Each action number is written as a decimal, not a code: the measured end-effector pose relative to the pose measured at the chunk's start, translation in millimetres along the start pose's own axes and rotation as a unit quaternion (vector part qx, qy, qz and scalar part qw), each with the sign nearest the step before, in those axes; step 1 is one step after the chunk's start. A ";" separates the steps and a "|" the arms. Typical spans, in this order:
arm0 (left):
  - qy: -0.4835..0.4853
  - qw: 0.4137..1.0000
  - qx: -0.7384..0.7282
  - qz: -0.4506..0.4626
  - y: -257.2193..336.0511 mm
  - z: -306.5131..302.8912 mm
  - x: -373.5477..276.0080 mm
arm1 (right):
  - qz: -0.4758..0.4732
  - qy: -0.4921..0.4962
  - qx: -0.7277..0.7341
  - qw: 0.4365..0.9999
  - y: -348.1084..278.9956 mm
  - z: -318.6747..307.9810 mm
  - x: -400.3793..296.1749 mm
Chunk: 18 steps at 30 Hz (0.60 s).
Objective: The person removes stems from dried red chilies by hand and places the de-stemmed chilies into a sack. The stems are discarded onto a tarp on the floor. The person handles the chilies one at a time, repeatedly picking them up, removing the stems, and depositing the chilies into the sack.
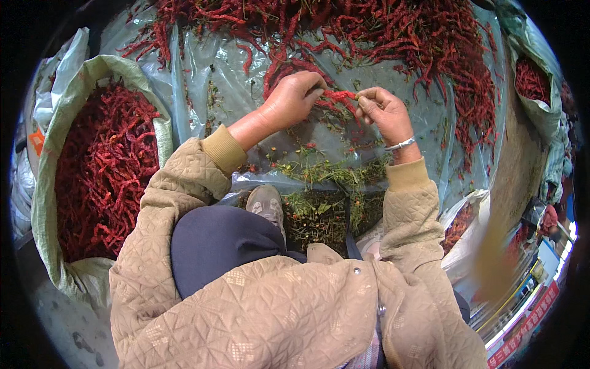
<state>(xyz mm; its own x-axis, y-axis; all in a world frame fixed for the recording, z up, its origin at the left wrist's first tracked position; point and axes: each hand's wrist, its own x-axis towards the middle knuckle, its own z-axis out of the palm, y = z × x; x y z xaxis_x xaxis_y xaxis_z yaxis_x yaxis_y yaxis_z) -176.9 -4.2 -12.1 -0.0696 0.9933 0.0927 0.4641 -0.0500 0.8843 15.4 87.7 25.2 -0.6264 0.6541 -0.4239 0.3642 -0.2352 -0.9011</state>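
Observation:
Between my two hands is a red chili pepper. My left hand is closed around its one end, and other long red chilies show beneath and beside that hand. The thumb and fingers of my right hand pinch the pepper's stem end; a silver bracelet is on that wrist. Beyond both hands a heap of red chilies lies on a clear plastic sheet. Below the hands, green stems and scraps are scattered on the sheet.
At the left stands an open woven sack full of red chilies. A smaller white sack with chilies is at the right, another sack at the upper right. A container of green stems sits between my feet.

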 end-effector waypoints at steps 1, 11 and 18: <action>-0.020 0.999 -0.039 -0.028 2.6 0.9 -2.8 | -0.009 0.006 -0.007 1.000 -0.3 0.9 -0.2; -0.100 0.943 -0.281 -0.146 27.2 2.0 -15.0 | -0.065 -0.055 -0.098 0.992 -13.6 23.4 -7.0; -0.055 0.991 0.007 -0.125 17.0 27.8 -45.9 | -0.269 0.061 -0.460 0.844 2.4 66.0 -36.4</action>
<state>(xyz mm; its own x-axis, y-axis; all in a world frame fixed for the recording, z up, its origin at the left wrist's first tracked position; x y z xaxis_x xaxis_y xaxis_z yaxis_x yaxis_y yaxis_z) -141.2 -47.7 -14.0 -0.0875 0.9798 -0.1799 0.4569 0.2000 0.8668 -6.3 15.8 32.4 -0.8167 0.5705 0.0871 0.4654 0.7403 -0.4852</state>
